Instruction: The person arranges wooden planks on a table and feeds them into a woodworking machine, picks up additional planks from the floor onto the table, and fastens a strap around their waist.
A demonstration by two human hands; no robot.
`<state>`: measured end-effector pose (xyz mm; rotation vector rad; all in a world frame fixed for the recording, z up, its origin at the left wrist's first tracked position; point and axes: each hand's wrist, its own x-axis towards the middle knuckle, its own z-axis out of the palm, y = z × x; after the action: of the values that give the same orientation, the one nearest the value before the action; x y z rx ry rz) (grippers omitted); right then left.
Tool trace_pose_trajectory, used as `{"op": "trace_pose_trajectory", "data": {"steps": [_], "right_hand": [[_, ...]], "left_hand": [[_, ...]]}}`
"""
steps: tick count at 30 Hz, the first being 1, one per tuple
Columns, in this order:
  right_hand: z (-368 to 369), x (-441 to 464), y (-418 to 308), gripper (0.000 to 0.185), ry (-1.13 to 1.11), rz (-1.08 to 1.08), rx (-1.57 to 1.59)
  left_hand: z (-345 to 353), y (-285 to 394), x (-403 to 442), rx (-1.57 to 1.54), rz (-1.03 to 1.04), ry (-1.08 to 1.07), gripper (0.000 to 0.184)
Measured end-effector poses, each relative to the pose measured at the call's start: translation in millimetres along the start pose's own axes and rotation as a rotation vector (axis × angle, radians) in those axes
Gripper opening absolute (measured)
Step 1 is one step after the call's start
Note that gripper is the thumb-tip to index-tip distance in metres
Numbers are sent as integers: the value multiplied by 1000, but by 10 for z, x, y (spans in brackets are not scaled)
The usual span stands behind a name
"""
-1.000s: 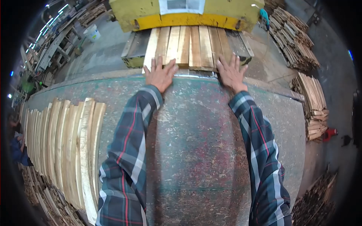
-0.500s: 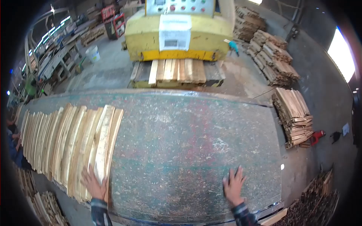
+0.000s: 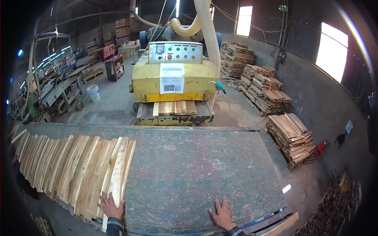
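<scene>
My left hand point(image 3: 110, 206) lies open with fingers spread on the near ends of the rightmost wooden slats point(image 3: 117, 173). Those slats belong to a long row laid side by side across the left part of the worktable point(image 3: 189, 169). My right hand point(image 3: 222, 214) rests open, palm down, on the table's bare speckled surface near its front edge, with nothing in it. Beyond the table, a yellow machine point(image 3: 145, 78) with a button panel point(image 3: 187, 54) has several wooden boards point(image 3: 177, 107) side by side at its low opening.
Stacks of wood stand at the right, the nearest a slat pile point(image 3: 289, 133) beside a red tool point(image 3: 321, 149). A loose board point(image 3: 281, 226) sticks out at the table's front right corner. A white bucket point(image 3: 93, 93) stands on the floor at the left. A ribbed hose point(image 3: 208, 31) rises above the machine.
The view has tilted up, showing more of the machine's top and the hall. Both hands remain open on slats and table. At the far left, one slat now lies askew.
</scene>
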<state>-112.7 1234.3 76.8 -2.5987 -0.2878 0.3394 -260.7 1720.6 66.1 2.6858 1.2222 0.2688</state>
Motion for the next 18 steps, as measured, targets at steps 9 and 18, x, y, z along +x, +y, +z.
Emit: {"op": "trace_pose_trajectory", "data": {"steps": [9, 18], "right_hand": [[212, -296, -217, 74, 27, -26, 34], [828, 209, -1236, 68, -66, -335, 124]], "left_hand": [[23, 153, -46, -43, 113, 144, 70], [623, 1279, -561, -199, 229, -17, 64]]}}
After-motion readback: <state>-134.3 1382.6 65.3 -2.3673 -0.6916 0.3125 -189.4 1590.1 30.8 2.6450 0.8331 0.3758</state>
